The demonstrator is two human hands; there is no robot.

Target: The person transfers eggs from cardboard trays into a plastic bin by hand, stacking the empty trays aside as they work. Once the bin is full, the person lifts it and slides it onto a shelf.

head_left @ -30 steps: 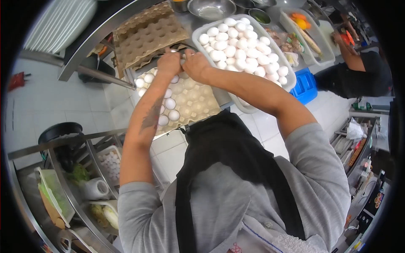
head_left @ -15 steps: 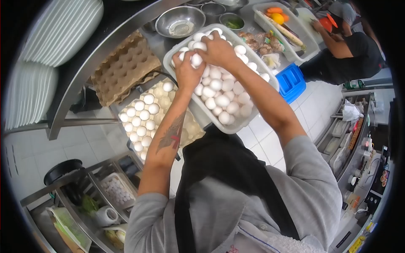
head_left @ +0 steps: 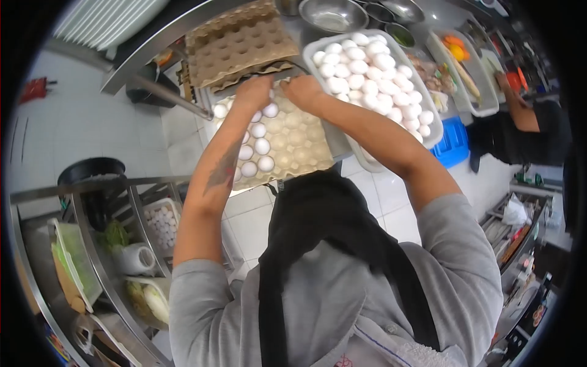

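Egg tray (head_left: pixel 293 142), part-filled with eggs (head_left: pixel 263 147), lies beside the basket (head_left: pixel 310 50). Left hand (head_left: pixel 254 93) and right hand (head_left: pixel 302 92) curl over its far row, palms hidden, perhaps pinching one; seat each gently, one per cup.

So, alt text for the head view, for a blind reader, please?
From above, a person's left hand and right hand are at the far edge of a cardboard egg tray partly filled with white eggs. A white basket of eggs stands beside it.
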